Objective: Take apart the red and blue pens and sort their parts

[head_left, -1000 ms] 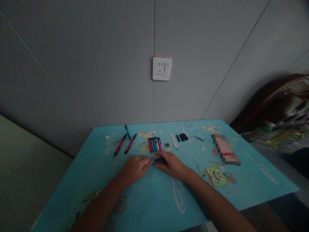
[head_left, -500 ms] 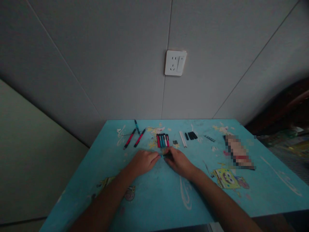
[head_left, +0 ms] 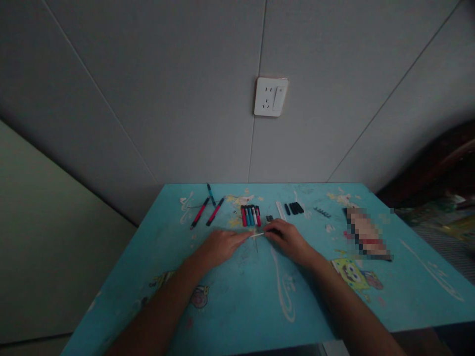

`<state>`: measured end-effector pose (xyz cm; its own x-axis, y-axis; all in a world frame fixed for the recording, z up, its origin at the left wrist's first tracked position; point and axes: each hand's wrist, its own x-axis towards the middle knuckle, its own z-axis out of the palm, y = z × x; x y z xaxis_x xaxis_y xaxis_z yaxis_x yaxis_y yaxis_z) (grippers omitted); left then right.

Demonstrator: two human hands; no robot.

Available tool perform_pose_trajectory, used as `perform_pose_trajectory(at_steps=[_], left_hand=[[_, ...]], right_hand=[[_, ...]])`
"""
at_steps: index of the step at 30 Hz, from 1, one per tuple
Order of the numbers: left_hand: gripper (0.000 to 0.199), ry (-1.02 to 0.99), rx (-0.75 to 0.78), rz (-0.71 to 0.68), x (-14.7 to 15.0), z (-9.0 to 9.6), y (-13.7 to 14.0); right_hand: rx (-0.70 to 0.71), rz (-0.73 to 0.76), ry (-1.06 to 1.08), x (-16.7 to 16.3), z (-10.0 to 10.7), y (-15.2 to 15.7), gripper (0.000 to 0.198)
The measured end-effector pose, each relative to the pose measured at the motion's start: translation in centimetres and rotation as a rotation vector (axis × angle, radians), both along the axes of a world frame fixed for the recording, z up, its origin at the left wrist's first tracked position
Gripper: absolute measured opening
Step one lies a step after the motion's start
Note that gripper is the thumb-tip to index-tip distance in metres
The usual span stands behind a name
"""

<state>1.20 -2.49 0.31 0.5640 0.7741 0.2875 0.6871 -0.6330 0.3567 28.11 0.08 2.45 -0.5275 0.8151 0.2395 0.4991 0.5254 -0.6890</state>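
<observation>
A thin white pen refill (head_left: 257,235) stretches between my two hands, low over the table. My left hand (head_left: 222,247) is closed with its fingertips on the refill's left end. Around the other end my right hand (head_left: 285,238) is pinched; a dark piece may be in its fingers, but I cannot tell. Just beyond them lies a row of red and blue pen barrels (head_left: 251,216). Some small black parts (head_left: 269,218) rest close to my right fingertips. White refills (head_left: 280,210) lie behind that hand, beside several black tubes (head_left: 296,208).
Two red-and-black pens (head_left: 215,211) and a blue pen (head_left: 211,194) lie at the back left. Small dark clip-like parts (head_left: 322,212) and a blurred-out flat packet (head_left: 365,232) are on the right. A wall with a socket (head_left: 271,97) rises behind the blue patterned table (head_left: 237,306).
My right hand has moved right, away from my left hand, and the white refill now shows between them. The dark piece seen earlier at my right fingertips is mostly hidden.
</observation>
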Motion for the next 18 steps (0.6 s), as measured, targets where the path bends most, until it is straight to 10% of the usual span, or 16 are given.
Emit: perform_pose_trajectory(at_steps=[18], left_hand=[[0.034, 0.01, -0.013, 0.015, -0.1, -0.4, 0.1]], right_hand=[[-0.091, -0.03, -0.07, 1.1, 1.0, 0.0, 0.024]])
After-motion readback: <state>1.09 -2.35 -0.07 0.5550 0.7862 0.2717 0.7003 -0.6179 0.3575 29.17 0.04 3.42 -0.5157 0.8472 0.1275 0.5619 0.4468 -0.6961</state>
